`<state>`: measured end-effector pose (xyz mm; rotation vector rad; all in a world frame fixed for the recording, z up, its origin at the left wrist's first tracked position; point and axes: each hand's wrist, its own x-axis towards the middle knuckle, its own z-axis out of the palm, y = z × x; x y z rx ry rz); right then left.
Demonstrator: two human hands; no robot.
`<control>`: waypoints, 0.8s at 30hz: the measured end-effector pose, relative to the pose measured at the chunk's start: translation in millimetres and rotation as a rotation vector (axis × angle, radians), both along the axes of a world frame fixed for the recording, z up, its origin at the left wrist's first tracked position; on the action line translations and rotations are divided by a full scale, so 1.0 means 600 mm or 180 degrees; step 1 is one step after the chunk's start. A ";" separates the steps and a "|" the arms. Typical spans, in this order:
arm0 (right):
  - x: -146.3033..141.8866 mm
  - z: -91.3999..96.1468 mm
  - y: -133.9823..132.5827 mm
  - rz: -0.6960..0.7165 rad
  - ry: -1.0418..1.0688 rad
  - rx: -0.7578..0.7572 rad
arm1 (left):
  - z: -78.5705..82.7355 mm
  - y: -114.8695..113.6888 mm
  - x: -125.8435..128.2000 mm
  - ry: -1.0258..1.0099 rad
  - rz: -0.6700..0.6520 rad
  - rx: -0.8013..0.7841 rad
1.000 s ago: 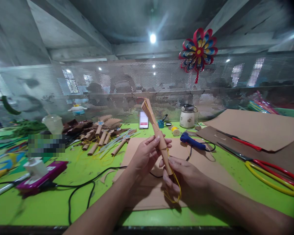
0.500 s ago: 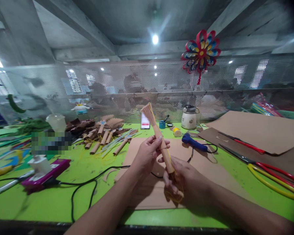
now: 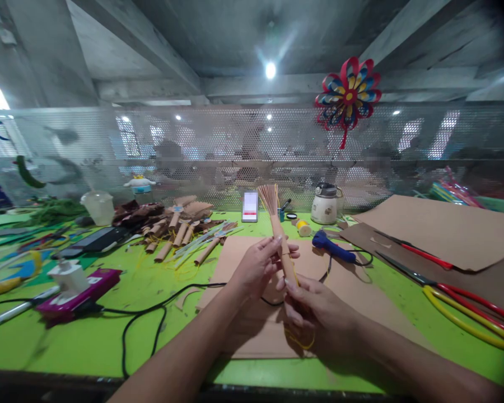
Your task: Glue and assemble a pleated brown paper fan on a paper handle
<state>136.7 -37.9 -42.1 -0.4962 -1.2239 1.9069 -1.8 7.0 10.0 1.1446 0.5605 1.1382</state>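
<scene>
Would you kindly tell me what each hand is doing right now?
Left hand: closed around the slim brown paper tube with a fanned top.
Right hand: closed on that tube's lower end.

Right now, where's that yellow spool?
In the head view, the yellow spool sits right of centre on the green table, just left of the white flask and blue corded tool.

The fringed paper roll [image 3: 276, 225] tilts less now, uncovering the phone [image 3: 249, 206].
</scene>
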 end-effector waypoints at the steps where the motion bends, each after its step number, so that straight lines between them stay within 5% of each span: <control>1: 0.000 0.000 0.000 0.0017 -0.0012 0.0015 | -0.001 0.000 0.000 0.0018 -0.0032 -0.0012; 9: 0.003 0.009 -0.001 0.0054 -0.0192 0.0001 | -0.005 0.009 -0.001 -0.0242 -0.0115 -0.0058; 24: 0.002 -0.004 -0.010 -0.0114 -0.1010 0.0420 | 0.009 0.042 -0.029 -0.0739 0.0630 -0.0442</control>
